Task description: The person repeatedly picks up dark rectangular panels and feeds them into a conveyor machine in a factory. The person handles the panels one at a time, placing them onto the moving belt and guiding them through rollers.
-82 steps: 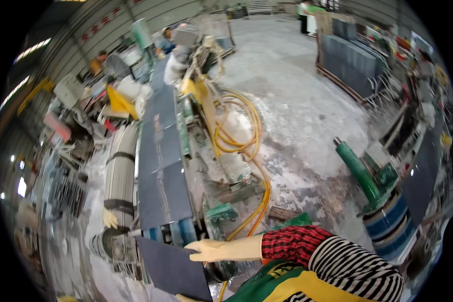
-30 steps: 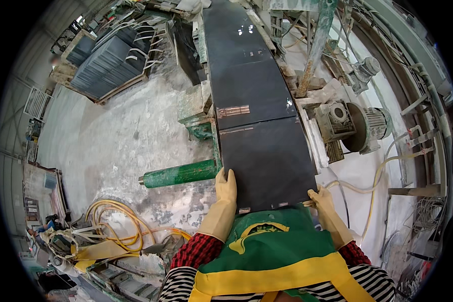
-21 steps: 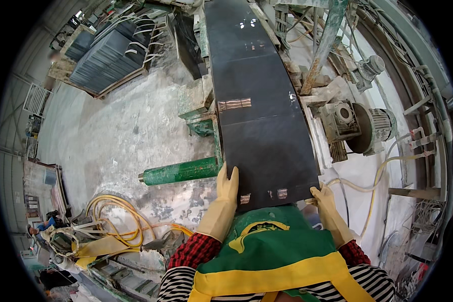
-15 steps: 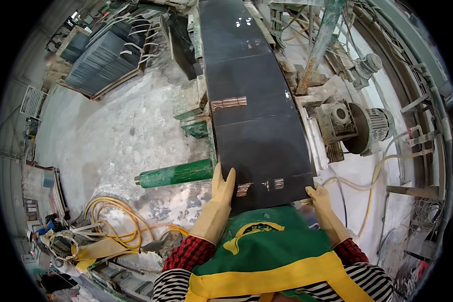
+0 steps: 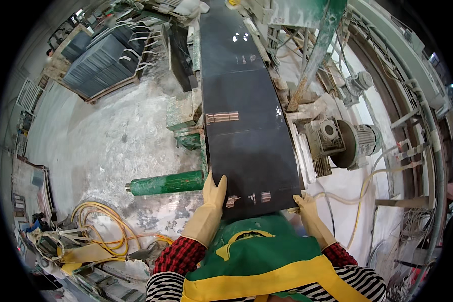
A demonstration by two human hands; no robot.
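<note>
A long black polished stone slab (image 5: 251, 151) lies on a conveyor line in front of me, with more dark slabs (image 5: 226, 45) ahead of it. My left hand (image 5: 214, 194), in a tan rubber glove, lies flat on the slab's near left corner. My right hand (image 5: 307, 206), also gloved, grips the slab's near right corner edge. Small pale marks (image 5: 259, 197) sit near the slab's near edge, and reddish marks (image 5: 221, 117) lie across its left side. I wear a green and yellow apron (image 5: 267, 261).
A green cylinder (image 5: 166, 183) lies on the wet concrete floor to my left. Yellow hoses (image 5: 103, 226) coil at lower left. An electric motor (image 5: 350, 143) and a green post (image 5: 317, 50) stand right of the line. Stacked dark slabs (image 5: 103, 63) rest at far left.
Earlier I faced another way with one arm stretched out. Over the last second the slab has slid toward me along the line, with both hands staying at its near corners.
</note>
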